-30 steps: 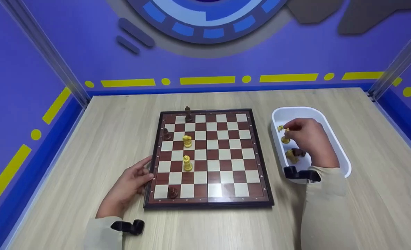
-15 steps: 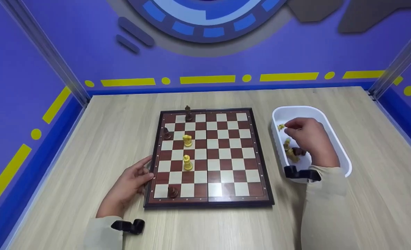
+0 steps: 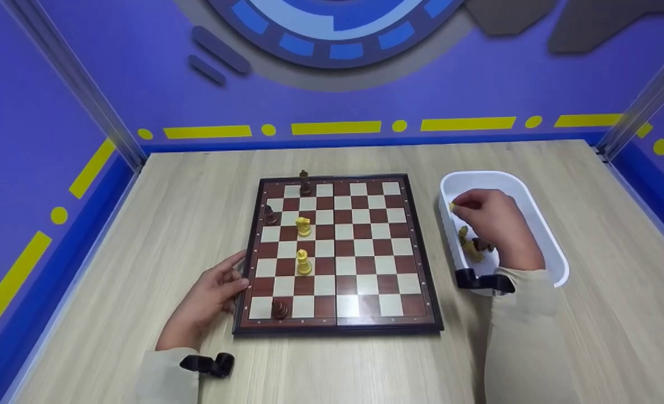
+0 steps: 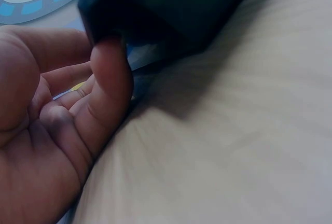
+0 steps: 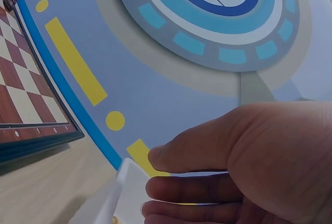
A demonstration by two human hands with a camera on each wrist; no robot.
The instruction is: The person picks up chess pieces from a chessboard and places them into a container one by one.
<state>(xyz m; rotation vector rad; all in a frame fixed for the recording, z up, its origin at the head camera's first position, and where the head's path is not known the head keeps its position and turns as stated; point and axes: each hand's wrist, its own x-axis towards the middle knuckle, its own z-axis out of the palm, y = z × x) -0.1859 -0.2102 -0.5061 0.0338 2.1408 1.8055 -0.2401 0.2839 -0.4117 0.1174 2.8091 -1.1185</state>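
My left hand (image 3: 208, 297) is at the left edge of the chessboard (image 3: 368, 334), its thumb and index finger touching the dark side; in the left wrist view fingertips rest against the board's dark edge (image 4: 150, 11). My right hand (image 3: 494, 224) reaches into the white tray (image 3: 542, 224). Its fingertips are next to a small yellow chess piece (image 3: 452, 207), mostly covered in the head view. In the right wrist view the thumb and index finger (image 5: 181, 187) stand slightly apart with nothing seen between them. Yellow pieces (image 3: 472, 251) and a dark piece (image 3: 482, 244) lie in the tray.
On the board stand a yellow knight (image 3: 303, 226), a tall yellow piece (image 3: 304, 262), a dark king-like piece (image 3: 305, 184) and dark pieces at the left (image 3: 270, 215) and near left corner (image 3: 279, 308). Blue-purple walls (image 3: 332, 101) enclose the wooden table (image 3: 186, 196).
My right hand let go of a yellow piece, which dropped among the others in the tray. The hand then shifted slightly left toward the small yellow piece. My left hand stayed put.
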